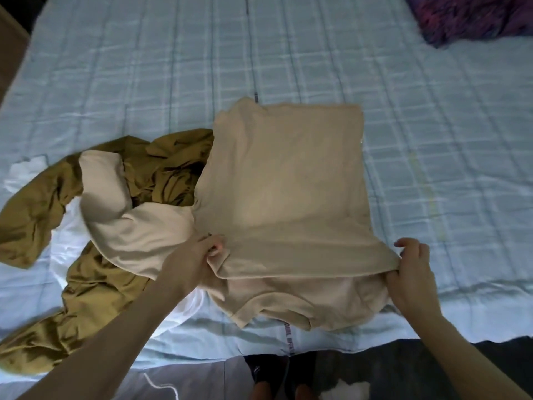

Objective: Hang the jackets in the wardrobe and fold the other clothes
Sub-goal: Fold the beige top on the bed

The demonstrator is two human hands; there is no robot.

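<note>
A beige top (285, 186) lies spread on the bed, its near part lifted and doubled over itself. My left hand (196, 255) pinches the fold's left corner. My right hand (412, 272) grips the fold's right corner, fingers curled round the cloth. One beige sleeve (115, 197) trails off to the left over an olive-brown garment (95, 284), which lies crumpled on the bed's left side. A white garment (66, 249) shows under the olive one.
The light blue checked bedcover (432, 111) stretches far and right of the top. A purple fuzzy pillow (473, 15) sits at the far right corner. The bed's near edge (317, 347) runs just below my hands, with dark floor beyond it.
</note>
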